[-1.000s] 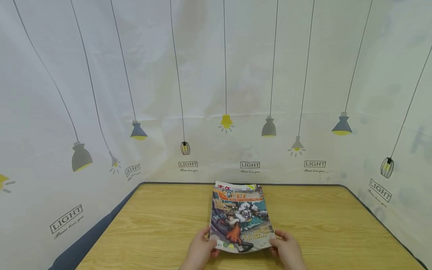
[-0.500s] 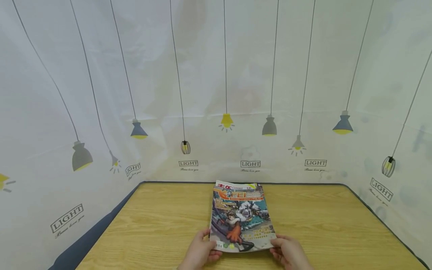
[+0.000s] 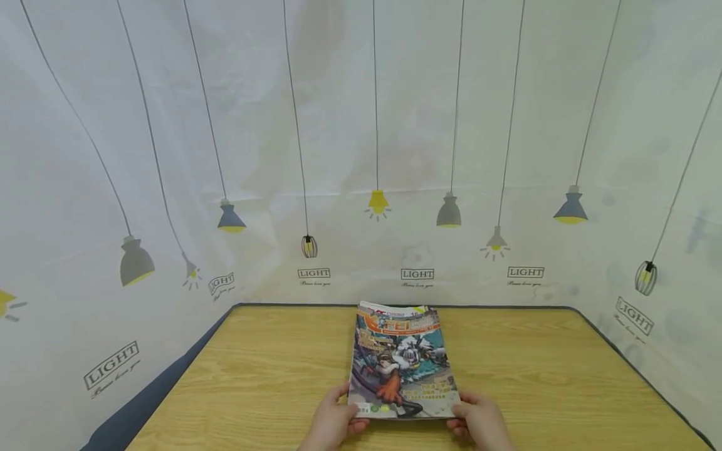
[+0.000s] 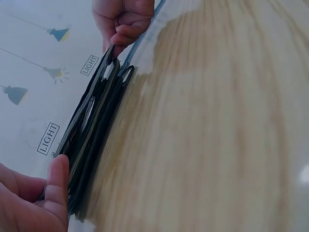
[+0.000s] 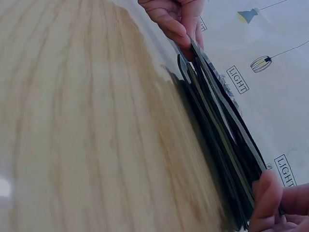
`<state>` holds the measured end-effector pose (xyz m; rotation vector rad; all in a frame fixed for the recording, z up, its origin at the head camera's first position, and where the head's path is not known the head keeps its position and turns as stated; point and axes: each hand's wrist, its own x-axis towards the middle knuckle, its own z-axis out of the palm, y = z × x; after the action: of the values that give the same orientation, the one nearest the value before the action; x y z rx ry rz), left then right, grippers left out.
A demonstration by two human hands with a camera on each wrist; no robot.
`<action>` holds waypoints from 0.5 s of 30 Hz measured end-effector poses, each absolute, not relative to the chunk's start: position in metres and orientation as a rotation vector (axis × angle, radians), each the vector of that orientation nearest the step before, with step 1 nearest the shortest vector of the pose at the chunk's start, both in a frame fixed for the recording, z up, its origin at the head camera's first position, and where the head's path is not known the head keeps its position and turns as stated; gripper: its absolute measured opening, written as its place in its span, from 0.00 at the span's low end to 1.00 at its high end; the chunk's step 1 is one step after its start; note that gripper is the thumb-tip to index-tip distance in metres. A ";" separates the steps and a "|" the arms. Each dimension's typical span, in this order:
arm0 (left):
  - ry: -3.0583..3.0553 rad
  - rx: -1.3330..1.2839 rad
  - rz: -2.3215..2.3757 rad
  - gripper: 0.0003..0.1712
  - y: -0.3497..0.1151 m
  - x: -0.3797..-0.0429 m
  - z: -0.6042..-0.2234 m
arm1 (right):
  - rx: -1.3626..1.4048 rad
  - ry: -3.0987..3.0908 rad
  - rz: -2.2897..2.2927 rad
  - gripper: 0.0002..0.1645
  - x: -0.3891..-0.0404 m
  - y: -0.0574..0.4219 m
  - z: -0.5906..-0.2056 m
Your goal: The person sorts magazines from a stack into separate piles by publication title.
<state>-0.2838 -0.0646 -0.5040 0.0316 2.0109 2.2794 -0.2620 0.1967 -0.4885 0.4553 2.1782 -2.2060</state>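
Note:
A comic-style magazine (image 3: pixel 402 369) with an orange title lies on top of a small stack in the head view. My left hand (image 3: pixel 334 418) pinches its near left corner, thumb on the cover and fingers below. At the near right corner, my right hand (image 3: pixel 479 418) pinches it the same way. Behind its far edge shows the white top of another magazine (image 3: pixel 402 311) with red lettering. Edge-on in the left wrist view, the lower magazines (image 4: pixel 99 145) rest on the table, and narrow gaps part their layers.
The wood-grain table (image 3: pixel 271 376) has a dark edge strip and surrounds the stack on both sides. A white curtain (image 3: pixel 338 138) printed with hanging lamps and "LIGHT" labels encloses the table's back and sides.
The top magazine has shifted slightly toward the back and left, covering more of the red lettering behind it. Both hands keep their pinch and move with it.

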 end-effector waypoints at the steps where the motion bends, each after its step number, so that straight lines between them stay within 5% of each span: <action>1: 2.003 0.041 2.296 0.33 -0.065 -0.284 -0.505 | 0.452 2.146 -2.241 0.28 -0.262 0.196 -0.490; 15: 1.920 0.033 2.389 0.34 -0.090 -0.294 -0.493 | 0.328 2.041 -2.422 0.31 -0.267 0.169 -0.475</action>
<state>-0.2939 -0.0901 -0.4933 0.0326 1.9200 2.3888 -0.2668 0.1695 -0.4746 0.3280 2.0407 -2.4218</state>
